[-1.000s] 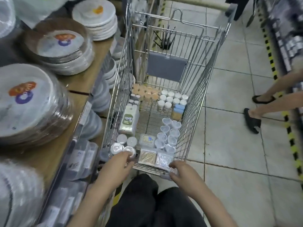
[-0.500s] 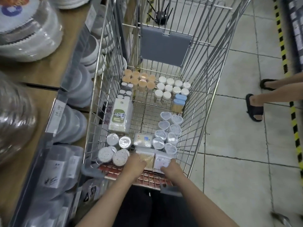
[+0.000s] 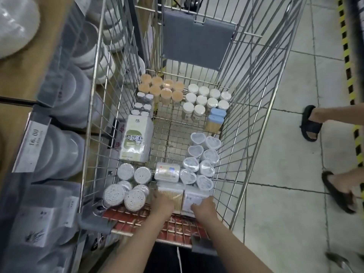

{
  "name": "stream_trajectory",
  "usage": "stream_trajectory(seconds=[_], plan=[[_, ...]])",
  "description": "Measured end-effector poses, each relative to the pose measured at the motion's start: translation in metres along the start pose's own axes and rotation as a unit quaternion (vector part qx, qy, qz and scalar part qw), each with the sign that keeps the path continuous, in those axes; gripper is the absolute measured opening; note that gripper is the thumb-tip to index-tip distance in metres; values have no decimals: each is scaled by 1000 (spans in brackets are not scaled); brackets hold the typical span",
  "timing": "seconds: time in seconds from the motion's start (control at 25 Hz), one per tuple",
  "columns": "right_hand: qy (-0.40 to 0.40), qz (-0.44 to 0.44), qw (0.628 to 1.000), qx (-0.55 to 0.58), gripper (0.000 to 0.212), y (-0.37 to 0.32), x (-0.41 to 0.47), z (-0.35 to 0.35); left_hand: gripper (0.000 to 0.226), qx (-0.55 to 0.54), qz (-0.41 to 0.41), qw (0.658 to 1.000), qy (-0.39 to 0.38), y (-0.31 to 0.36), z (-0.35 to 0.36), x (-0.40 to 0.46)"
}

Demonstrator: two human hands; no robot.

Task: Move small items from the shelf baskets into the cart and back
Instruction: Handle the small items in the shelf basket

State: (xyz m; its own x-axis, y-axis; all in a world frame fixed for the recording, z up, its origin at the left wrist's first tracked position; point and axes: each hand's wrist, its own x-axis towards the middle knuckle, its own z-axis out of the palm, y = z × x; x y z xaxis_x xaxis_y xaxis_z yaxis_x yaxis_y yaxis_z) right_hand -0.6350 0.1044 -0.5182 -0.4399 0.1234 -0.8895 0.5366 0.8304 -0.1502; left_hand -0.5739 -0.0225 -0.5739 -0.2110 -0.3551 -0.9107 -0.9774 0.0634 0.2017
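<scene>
Inside the cart [image 3: 254,107], our left hand [image 3: 162,203] grips the toothpick box [image 3: 173,196]; our right hand [image 3: 204,208] grips the adjoining white box [image 3: 194,197].

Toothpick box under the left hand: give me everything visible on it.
The toothpick box is a clear rectangular plastic pack filled with pale wooden sticks lying parallel. It lies flat at the near end of the cart, beside a white labelled box on its right. The left hand rests on its near edge, covering part of it.
</scene>
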Motion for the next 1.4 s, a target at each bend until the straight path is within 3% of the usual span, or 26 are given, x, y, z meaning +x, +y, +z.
stream_trajectory(seconds=[0.2,0.32,0.44,0.6,0.76,1.04,1.24,1.4], plan=[[50,-1,998,-29,61,-1,-7,8,65,88,18,995,43,26,-18,-52],[73,-8,997,-4,44,0,-12,10,45,118,38,989,85,23,-21,-51],[85,-30,996,10,27,3,-15,11,24,154,76,982,80,21,-20,-49],[86,-44,995,26,19,1,-27,9,18,147,117,978,89,19,-20,-56],[118,-73,990,27,14,-2,-51,-7,15,73,140,984,84,23,-37,-84],[152,-229,960,56,11,-11,-115,-68,10,-108,217,968,60,26,-97,-161],[89,-319,938,102,13,-16,-151,-114,9,-242,249,930,119,18,-125,-231],[-14,-385,913,134,8,-23,-189,-143,9,-359,243,882,183,-1,-125,-305]])
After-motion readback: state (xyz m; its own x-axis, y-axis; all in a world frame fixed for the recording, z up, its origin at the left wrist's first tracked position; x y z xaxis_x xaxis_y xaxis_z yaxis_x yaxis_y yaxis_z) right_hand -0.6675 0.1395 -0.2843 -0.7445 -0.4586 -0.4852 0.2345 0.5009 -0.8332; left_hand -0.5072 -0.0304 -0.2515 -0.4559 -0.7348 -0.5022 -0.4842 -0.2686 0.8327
